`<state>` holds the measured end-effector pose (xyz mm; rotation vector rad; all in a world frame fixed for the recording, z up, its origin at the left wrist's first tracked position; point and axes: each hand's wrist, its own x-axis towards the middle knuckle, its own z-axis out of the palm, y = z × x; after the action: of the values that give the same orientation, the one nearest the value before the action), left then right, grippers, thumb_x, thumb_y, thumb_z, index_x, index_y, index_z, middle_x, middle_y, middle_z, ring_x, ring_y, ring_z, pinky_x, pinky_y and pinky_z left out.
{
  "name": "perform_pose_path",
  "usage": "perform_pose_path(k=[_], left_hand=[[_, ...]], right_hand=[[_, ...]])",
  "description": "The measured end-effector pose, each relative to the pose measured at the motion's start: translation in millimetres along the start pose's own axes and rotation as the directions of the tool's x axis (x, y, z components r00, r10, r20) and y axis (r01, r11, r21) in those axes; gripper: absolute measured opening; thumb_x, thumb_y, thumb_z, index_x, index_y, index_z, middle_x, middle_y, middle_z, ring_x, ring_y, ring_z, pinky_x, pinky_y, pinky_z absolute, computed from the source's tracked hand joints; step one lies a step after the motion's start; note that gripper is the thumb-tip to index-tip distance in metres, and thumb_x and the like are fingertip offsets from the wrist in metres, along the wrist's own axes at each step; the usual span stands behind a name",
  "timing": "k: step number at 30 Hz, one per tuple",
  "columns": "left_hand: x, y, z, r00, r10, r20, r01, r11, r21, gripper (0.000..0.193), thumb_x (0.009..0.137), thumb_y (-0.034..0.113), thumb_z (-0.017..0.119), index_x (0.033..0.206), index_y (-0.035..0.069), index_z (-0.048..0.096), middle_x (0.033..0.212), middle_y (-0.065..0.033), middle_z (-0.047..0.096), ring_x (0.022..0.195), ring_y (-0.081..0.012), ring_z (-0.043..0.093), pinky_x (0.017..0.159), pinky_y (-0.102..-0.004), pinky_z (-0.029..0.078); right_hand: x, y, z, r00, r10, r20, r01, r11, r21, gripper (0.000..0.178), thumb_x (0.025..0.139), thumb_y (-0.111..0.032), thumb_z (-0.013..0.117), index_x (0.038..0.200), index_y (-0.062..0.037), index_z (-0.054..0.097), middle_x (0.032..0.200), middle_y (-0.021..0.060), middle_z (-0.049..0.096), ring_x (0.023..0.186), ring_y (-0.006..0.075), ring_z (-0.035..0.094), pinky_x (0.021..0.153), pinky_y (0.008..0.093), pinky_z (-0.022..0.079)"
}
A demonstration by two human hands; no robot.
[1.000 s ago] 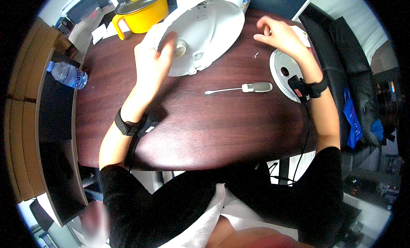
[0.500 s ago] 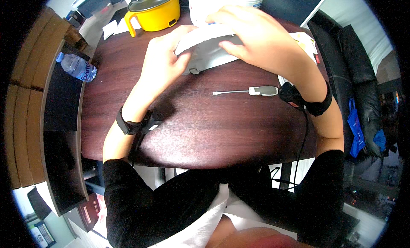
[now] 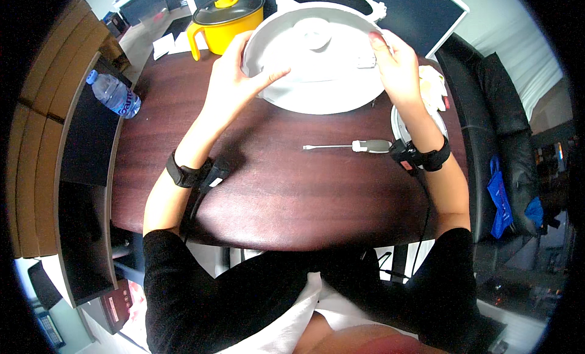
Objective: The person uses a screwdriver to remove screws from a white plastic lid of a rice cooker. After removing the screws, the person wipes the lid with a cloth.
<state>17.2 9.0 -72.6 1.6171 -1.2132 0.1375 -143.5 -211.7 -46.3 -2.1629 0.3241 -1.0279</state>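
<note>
A round, shallow white plastic cover (image 3: 323, 89) is held up over the far part of the table, tilted so that its face with a round hub shows. My left hand (image 3: 237, 80) grips its left edge, the thumb lying across the face and the fingers behind. At the right edge, my right hand (image 3: 400, 67) closes round the rim beside a small white block. Below the cover lies a flat-blade screwdriver (image 3: 370, 146) with a grey and white handle. Under my right wrist, a round white part (image 3: 399, 123) is partly hidden.
A yellow pot (image 3: 230, 34) with a dark lid stands at the far left. Behind the cover is a white round housing (image 3: 376, 10) with a dark opening. A water bottle (image 3: 114, 95) lies left of the brown table (image 3: 292, 201). A pale crumpled item (image 3: 432, 89) sits at the right.
The white cover has turned from nearly edge-on to showing its broad face. My right hand has moved from its top to the right rim, while my left hand keeps the left side.
</note>
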Motion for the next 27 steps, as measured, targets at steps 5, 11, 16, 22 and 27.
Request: perform_pose_path(k=[5, 11, 16, 22, 27], left_hand=[[-3.0, -13.8, 7.8, 0.961, -0.277, 0.027, 0.274, 0.929, -0.248, 0.059, 0.077, 0.03, 0.073, 0.122, 0.0, 0.048, 0.109, -0.0132, 0.06, 0.099, -0.0179, 0.06, 0.086, -0.0322, 0.049], [-21.9, -6.7, 31.7, 0.869, -0.406, 0.284, 0.472, 0.506, -0.722, 0.044, 0.086, 0.021, 0.064, 0.12, -0.003, 0.05, 0.11, -0.012, 0.059, 0.101, -0.017, 0.057, 0.089, -0.0304, 0.046], [-14.6, 2.1, 20.7, 0.866, -0.493, 0.082, 0.362, 0.505, -0.783, 0.041, 0.087, 0.01, 0.056, 0.123, -0.006, 0.044, 0.111, -0.0142, 0.057, 0.098, -0.019, 0.057, 0.086, -0.032, 0.048], [-2.3, -1.3, -0.3, 0.82, -0.572, 0.017, 0.454, 0.631, -0.63, 0.038, 0.076, 0.007, 0.053, 0.112, -0.004, 0.05, 0.098, -0.0117, 0.059, 0.084, -0.0202, 0.061, 0.072, -0.0308, 0.05], [-0.9, -19.0, -7.5, 0.87, -0.487, 0.074, 0.455, 0.736, -0.501, 0.031, 0.074, 0.01, 0.053, 0.102, -0.003, 0.059, 0.087, -0.0073, 0.059, 0.082, -0.0141, 0.057, 0.071, -0.0257, 0.045]], right_hand=[[-17.7, 19.1, 15.0, 0.959, 0.284, -0.021, -0.205, 0.741, 0.639, 0.025, 0.095, -0.016, 0.049, 0.106, 0.0047, 0.057, 0.091, 0.0058, 0.063, 0.079, 0.012, 0.06, 0.073, 0.0259, 0.049], [-40.7, 36.5, 42.5, 0.913, 0.402, 0.075, -0.229, 0.351, 0.908, 0.031, 0.095, -0.018, 0.048, 0.117, 0.0041, 0.048, 0.11, 0.0102, 0.059, 0.099, 0.0192, 0.059, 0.086, 0.0333, 0.048], [-50.7, 18.7, 49.0, 0.837, 0.473, 0.273, -0.517, 0.523, 0.678, 0.03, 0.095, -0.018, 0.047, 0.119, -0.0001, 0.048, 0.113, 0.0093, 0.057, 0.105, 0.0191, 0.055, 0.09, 0.0346, 0.045], [-57.4, 26.6, 25.0, 0.768, 0.406, 0.495, -0.472, 0.882, 0.009, 0.036, 0.091, -0.027, 0.057, 0.115, -0.0018, 0.051, 0.095, 0.0047, 0.057, 0.091, 0.0138, 0.056, 0.076, 0.026, 0.046], [-78.4, 18.7, -16.2, 0.721, 0.208, 0.661, 0.01, 0.951, -0.31, 0.039, 0.082, -0.025, 0.066, 0.109, -0.0017, 0.052, 0.097, 0.0106, 0.055, 0.093, 0.0202, 0.056, 0.079, 0.0318, 0.045]])
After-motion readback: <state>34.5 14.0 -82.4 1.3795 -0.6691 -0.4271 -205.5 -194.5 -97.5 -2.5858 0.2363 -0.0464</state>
